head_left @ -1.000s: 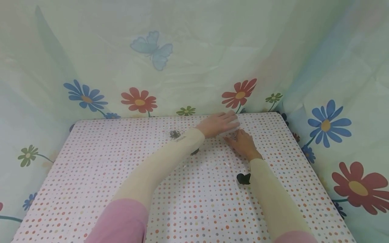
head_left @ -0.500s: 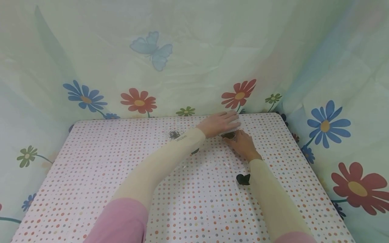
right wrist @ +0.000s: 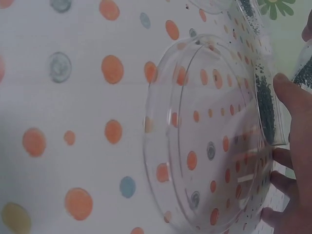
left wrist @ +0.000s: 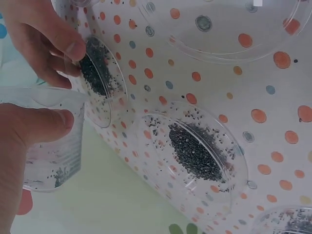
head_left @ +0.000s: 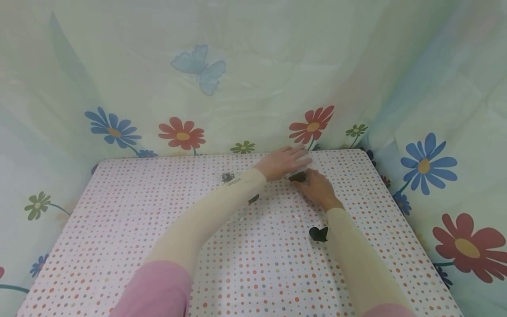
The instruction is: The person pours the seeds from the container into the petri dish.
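My left hand [head_left: 282,163] grips a clear plastic cup [left wrist: 51,151], its thumb lying along the cup's side. A few black seeds cling inside near the cup's bottom. Close beside it, my right hand [head_left: 317,187] holds the rim of a clear shallow dish [right wrist: 279,122], thumb above and fingers lower down. Black seeds [left wrist: 97,70] lie heaped in that dish. A second clear dish [left wrist: 158,168] with a pile of black seeds stands nearby in the left wrist view. The left forearm partly covers the area around it in the head view.
A bare clear round dish or lid [right wrist: 163,173] lies on the dotted table [head_left: 253,273] nearer the body. Another seed dish [left wrist: 261,219] shows at the left wrist view's corner. A black object [head_left: 318,234] is beside the right sleeve. A flowered curtain [head_left: 253,97] borders the table.
A dark heap of seeds has appeared in the dish between the hands since one second ago. Both hands have stayed in nearly the same place.
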`<action>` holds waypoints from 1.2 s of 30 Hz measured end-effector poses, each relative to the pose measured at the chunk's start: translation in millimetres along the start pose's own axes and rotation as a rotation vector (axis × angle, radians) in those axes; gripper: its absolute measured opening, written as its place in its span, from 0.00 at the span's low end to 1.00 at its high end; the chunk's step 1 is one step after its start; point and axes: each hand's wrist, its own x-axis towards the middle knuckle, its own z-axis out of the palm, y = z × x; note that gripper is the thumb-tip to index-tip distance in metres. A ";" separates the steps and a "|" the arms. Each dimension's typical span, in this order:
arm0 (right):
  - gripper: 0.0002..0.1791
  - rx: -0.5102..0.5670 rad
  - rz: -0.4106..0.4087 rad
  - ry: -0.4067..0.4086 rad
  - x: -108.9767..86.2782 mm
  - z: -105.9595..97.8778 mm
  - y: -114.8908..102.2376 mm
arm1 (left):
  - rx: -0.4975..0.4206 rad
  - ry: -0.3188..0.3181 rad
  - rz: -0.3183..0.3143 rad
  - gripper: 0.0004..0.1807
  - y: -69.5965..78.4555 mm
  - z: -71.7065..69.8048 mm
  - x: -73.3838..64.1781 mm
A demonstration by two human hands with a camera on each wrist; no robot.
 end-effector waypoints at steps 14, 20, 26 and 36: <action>0.47 0.019 -0.045 0.032 -6.2 -11.0 3.5 | -0.136 0.005 -0.130 0.39 -11.4 6.1 -4.8; 0.45 0.003 -0.091 0.065 -6.5 -11.8 3.2 | -0.170 0.032 -0.167 0.42 -15.4 7.6 -13.0; 0.42 0.006 -0.147 0.114 -8.6 -13.2 2.0 | -0.206 0.035 -0.214 0.47 -19.1 7.0 -20.4; 0.41 -0.016 -0.183 0.152 -16.0 -15.6 -0.5 | -0.289 0.084 -0.313 0.47 -22.6 0.2 -36.3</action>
